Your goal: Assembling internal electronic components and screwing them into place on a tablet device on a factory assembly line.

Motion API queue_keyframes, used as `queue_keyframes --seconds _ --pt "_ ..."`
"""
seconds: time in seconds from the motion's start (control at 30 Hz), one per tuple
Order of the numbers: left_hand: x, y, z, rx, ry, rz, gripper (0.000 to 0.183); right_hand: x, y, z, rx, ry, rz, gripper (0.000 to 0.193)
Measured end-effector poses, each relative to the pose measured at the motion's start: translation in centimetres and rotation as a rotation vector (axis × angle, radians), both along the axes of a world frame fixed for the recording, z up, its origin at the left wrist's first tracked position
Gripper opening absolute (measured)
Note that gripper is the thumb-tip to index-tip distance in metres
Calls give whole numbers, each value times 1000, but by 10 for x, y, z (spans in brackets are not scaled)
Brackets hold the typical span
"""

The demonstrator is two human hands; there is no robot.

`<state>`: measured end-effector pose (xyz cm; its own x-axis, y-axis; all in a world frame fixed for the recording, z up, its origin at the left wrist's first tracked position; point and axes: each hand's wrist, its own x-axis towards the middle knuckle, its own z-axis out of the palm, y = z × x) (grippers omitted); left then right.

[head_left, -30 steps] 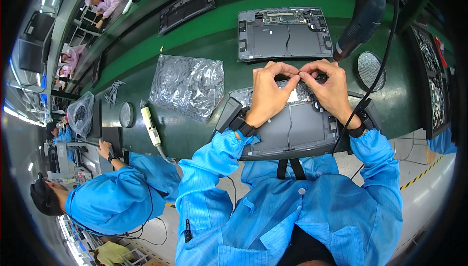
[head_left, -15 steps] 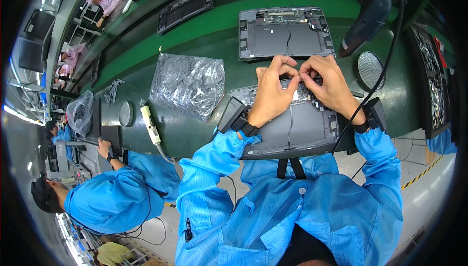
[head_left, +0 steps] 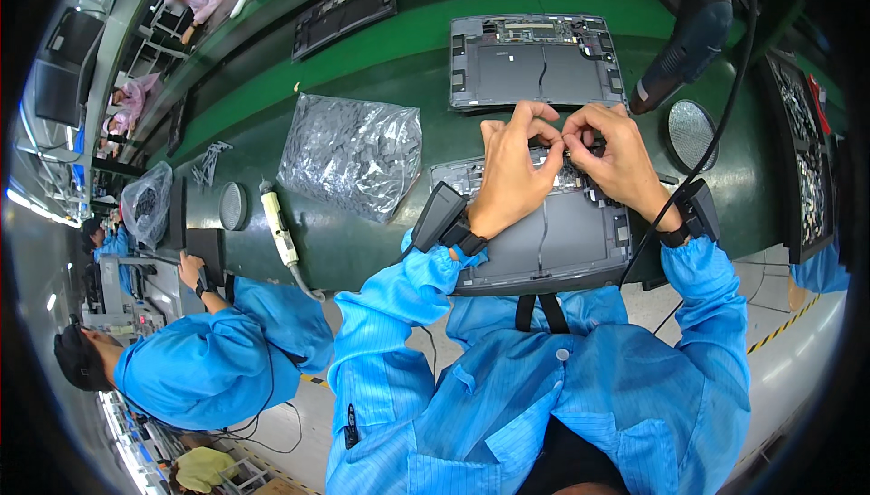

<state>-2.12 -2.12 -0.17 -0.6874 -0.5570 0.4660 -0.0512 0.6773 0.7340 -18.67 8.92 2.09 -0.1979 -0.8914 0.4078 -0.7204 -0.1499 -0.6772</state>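
Observation:
An opened laptop base (head_left: 507,255) lies at the table's near edge, its grey inner panel and circuit boards facing up. Over its far half, my left hand (head_left: 517,169) and my right hand (head_left: 616,155) meet with thumbs and forefingers pinched together. Whatever lies between the fingertips is too small to make out. The hands cover part of the circuit board below them. Just beyond them is a second opened laptop base (head_left: 517,73), untouched.
Left of the laptop are a clear bag of small dark pieces (head_left: 353,155), a pale electric screwdriver (head_left: 279,232) and a round dish (head_left: 233,206). At right stand a dark heat gun (head_left: 684,37), another round dish (head_left: 691,135) and a hanging black cable (head_left: 725,114). A co-worker (head_left: 208,359) sits left.
Both hands stay pinched together over the same laptop, with only slight shifts of the fingers. My left wrist has moved a little to the right.

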Motion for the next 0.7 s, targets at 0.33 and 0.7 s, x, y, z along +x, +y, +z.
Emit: queue_keyframes --seconds 0.33,0.7 --pt "-1 -2 -3 126 -22 39 33 -7 -4 -11 136 -368 33 14" --pt "-1 -1 -6 2 -34 82 14 0 -2 -6 50 -192 -50 13"
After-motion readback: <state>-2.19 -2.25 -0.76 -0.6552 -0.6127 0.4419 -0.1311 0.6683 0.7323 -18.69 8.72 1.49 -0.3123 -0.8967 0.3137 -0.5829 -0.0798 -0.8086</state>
